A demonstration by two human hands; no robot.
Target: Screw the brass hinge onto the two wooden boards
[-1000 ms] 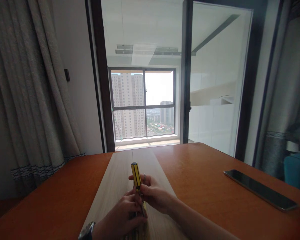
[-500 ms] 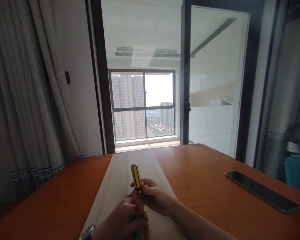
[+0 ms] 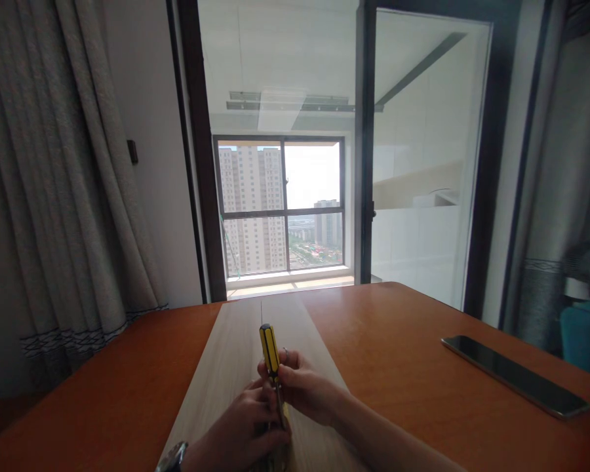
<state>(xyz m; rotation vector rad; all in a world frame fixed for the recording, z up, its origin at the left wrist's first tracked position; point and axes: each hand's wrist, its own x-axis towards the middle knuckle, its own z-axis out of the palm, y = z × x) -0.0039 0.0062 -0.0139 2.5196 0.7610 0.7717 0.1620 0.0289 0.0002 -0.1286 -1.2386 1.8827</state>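
Note:
A yellow-and-black screwdriver (image 3: 270,349) stands nearly upright in the middle of the head view, its handle at the top and its metal shaft running down between my hands. My right hand (image 3: 309,385), with a ring on one finger, pinches the lower end of the handle. My left hand (image 3: 248,419) closes around the shaft lower down, beside a small yellowish or metallic item that its fingers partly cover; I cannot tell what this is. The screwdriver's tip is hidden. Beneath both hands lies a pale wood-grain board (image 3: 226,357).
The board rests on an orange-brown table (image 3: 383,341). A dark phone (image 3: 514,375) lies on the right side. Beyond the far edge stands a dark-framed glass door (image 3: 366,151), with a grey curtain (image 3: 78,164) at the left. A teal object (image 3: 585,334) is at the far right.
The screwdriver handle has shifted very slightly to the right and its shaft shows a little more. Both hands stay in nearly the same place.

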